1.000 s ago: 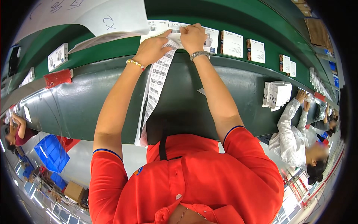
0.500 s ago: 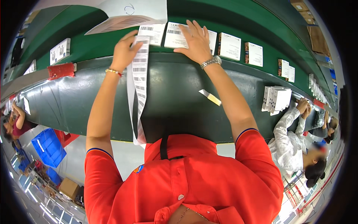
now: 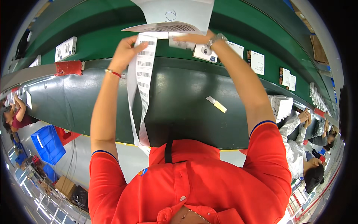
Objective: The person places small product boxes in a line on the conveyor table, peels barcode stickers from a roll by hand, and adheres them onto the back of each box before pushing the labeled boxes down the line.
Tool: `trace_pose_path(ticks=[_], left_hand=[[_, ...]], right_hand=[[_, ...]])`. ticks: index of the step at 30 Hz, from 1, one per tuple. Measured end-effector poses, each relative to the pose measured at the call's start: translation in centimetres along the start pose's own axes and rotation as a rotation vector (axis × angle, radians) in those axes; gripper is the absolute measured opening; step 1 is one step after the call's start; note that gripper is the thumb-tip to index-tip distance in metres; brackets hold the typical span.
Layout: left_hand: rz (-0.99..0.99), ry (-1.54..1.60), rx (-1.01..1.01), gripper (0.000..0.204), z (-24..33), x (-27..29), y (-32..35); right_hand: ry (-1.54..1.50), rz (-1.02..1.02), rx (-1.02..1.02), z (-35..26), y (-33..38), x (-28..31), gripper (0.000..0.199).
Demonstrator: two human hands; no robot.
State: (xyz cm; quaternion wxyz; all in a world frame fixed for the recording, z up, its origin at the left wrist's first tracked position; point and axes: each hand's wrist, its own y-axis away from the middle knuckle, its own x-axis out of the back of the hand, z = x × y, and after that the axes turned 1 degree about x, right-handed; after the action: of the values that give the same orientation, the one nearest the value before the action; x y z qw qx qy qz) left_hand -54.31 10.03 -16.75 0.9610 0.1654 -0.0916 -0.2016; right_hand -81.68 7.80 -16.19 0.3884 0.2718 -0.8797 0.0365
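Note:
My left hand [image 3: 126,55] pinches the top of a long white strip of barcode labels [image 3: 144,71], which hangs over the dark work surface toward my body. My right hand [image 3: 197,38], wearing a metal watch, reaches under a hanging paper sheet [image 3: 175,11] and grips a small white box [image 3: 182,44]. That box is smeared by motion, and the sheet partly covers the fingers. Just right of it, below my right wrist, lies another white box [image 3: 204,54] with a product picture facing up. Behind the strip's top, a white edge shows, mostly hidden by the sheet.
More white boxes [image 3: 256,62] stand along the green belt [image 3: 106,46] to the right, and one white box [image 3: 66,49] to the left. A yellow-handled cutter [image 3: 219,106] lies on the dark surface [image 3: 179,86]. At right, a co-worker in white [image 3: 292,149] sits near stacked boxes [image 3: 281,107].
My right hand has moved from lying spread on the boxes to gripping one. A box near it now shows its picture side. The hanging sheet sits further right in view; my left hand keeps the strip.

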Motion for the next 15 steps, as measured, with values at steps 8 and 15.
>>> trace_pose_path(ticks=[8,15], left_hand=[[0.12,-0.363,-0.127,0.03,3.2,2.8,-7.3],[0.21,-0.858,-0.296,0.036,-3.7,1.5,-14.1]], right_hand=[[0.421,0.309,0.047,5.3,-6.2,-3.9,0.047],[0.112,0.693,-0.04,2.5,0.3,-7.6,0.024]])
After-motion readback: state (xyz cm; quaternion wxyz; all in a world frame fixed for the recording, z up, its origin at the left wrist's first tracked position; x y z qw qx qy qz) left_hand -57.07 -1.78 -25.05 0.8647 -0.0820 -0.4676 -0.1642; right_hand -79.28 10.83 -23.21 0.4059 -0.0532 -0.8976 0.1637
